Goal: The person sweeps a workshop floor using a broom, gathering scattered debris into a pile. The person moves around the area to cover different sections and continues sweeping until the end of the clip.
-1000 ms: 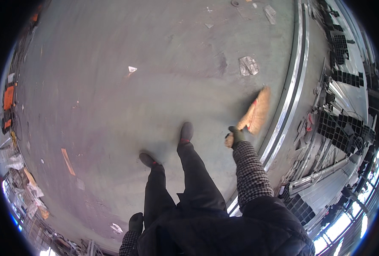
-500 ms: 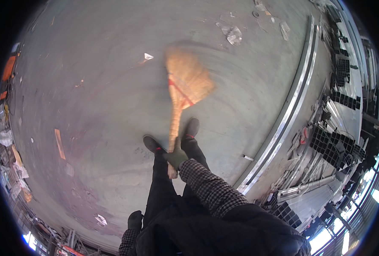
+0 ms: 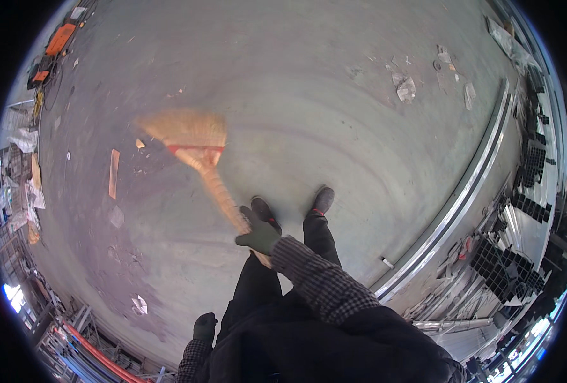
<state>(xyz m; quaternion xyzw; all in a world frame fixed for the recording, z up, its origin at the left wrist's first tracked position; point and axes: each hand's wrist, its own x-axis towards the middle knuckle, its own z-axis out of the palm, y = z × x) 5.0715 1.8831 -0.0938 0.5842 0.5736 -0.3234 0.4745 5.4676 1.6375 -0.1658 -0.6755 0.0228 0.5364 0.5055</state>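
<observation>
My gloved right hand (image 3: 258, 235) is wrapped round the handle of a straw broom (image 3: 216, 191). The broom reaches away to the far left, its fanned bristles, bound with a red band, blurred on the floor. A small light scrap (image 3: 140, 143) lies just left of the bristles. Beside my left leg hangs my gloved left hand (image 3: 204, 327), fingers curled in and nothing visible in them. My two dark shoes (image 3: 322, 199) stand on the floor right of the broom handle.
A long metal profile (image 3: 449, 204) lies along the right, with stacked dark tubes (image 3: 503, 265) beyond it. Crumpled plastic (image 3: 406, 89) lies at the far right. A flat brown strip (image 3: 114, 173) is on the left, a white scrap (image 3: 139, 304) nearer. Orange equipment (image 3: 60, 39) stands far left.
The broom head has swung left across the floor, and the small light scrap has shifted left with it. My right hand keeps its grip. The whole view has turned somewhat to the left.
</observation>
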